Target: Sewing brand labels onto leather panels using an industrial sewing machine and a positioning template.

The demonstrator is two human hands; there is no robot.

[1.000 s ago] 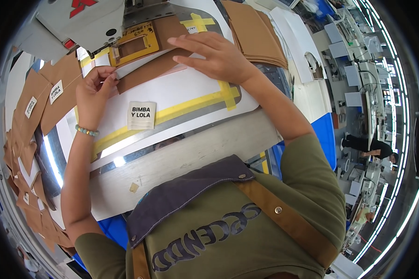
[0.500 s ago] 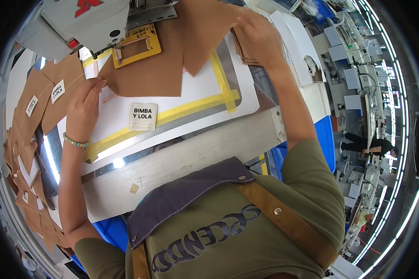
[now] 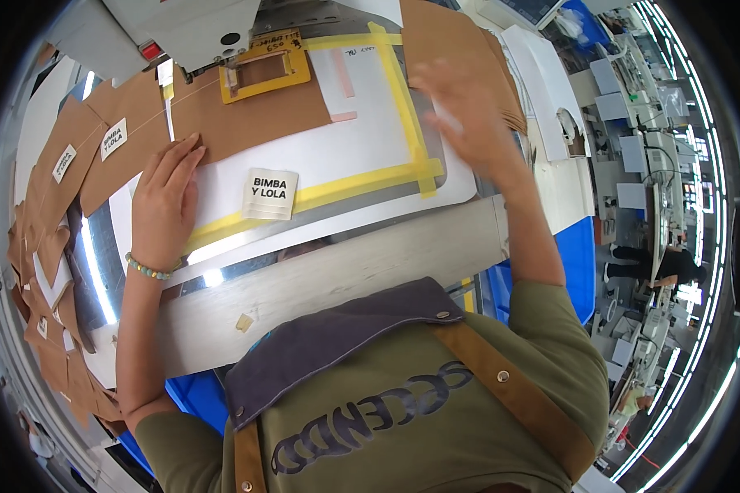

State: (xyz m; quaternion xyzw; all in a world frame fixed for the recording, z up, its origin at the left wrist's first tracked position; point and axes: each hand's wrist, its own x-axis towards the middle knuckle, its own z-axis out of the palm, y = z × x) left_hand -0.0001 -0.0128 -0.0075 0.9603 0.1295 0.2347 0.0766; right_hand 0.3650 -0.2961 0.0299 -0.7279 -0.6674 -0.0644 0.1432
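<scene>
A flat brown panel (image 3: 263, 111) lies beneath a yellow frame clamp (image 3: 265, 78) under the sewing machine head (image 3: 181, 33). My left hand (image 3: 166, 197), wearing a beaded bracelet, rests flat with its fingertips on the panel's lower left edge. Its fingers are extended, close together. My right hand (image 3: 464, 123) hovers beside a stack of brown panels (image 3: 506, 70) at the right; its fingers are apart, smeared by motion, and nothing shows in them. A white printed fabric label (image 3: 270, 195) lies on the white board (image 3: 378, 135) between my hands.
Yellow tape (image 3: 349, 182) borders the board. At the left, joined brown panels with white labels (image 3: 113, 140) hang over the table's side. A scrap (image 3: 243, 322) lies on the table's front strip. Blue bins (image 3: 574, 267) stand below; a white cut-out sheet (image 3: 543, 90) lies far right.
My right hand has let go of the upper brown panel, which now lies over the right stack. The clamped panel has turned and shifted; my left hand has changed from pinching its corner to lying flat.
</scene>
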